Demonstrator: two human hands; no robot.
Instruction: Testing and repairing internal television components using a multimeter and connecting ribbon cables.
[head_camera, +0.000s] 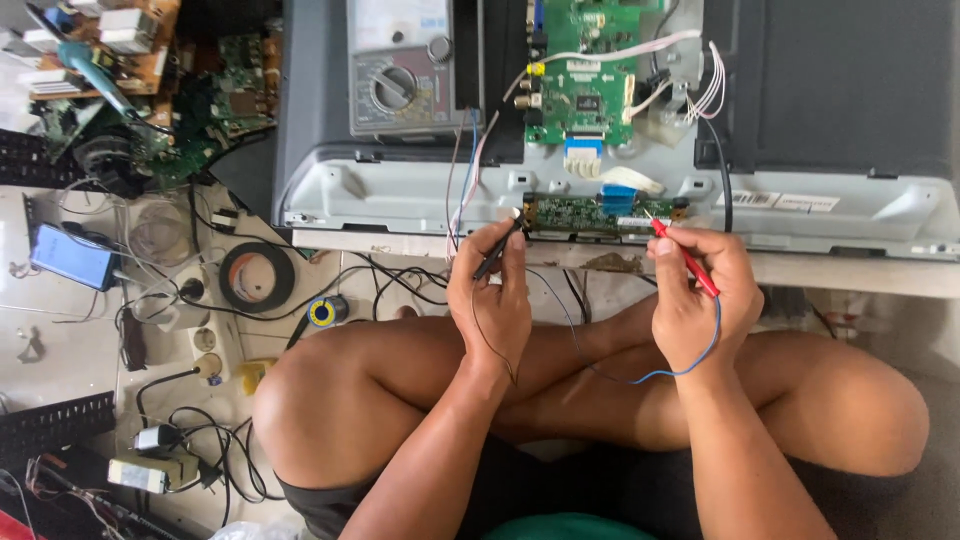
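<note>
My left hand (490, 295) grips a black test probe (497, 250) whose tip touches the left end of a long narrow green circuit strip (570, 213). My right hand (700, 295) grips a red test probe (683, 256), its tip resting near the strip's right end. Thin black and blue leads run from the probes across my crossed legs. The strip sits on the lower edge of an opened flat screen's grey back panel (400, 195). A green main board (582, 75) with white wires lies further up the panel. A grey analog multimeter (400, 65) rests on the panel's left.
On the floor at left lie a roll of black tape (256, 277), a small solder spool (322, 312), a blue phone-like device (70, 257), tangled cables and loose circuit boards (215, 100). A dark screen surface (850, 80) fills the top right.
</note>
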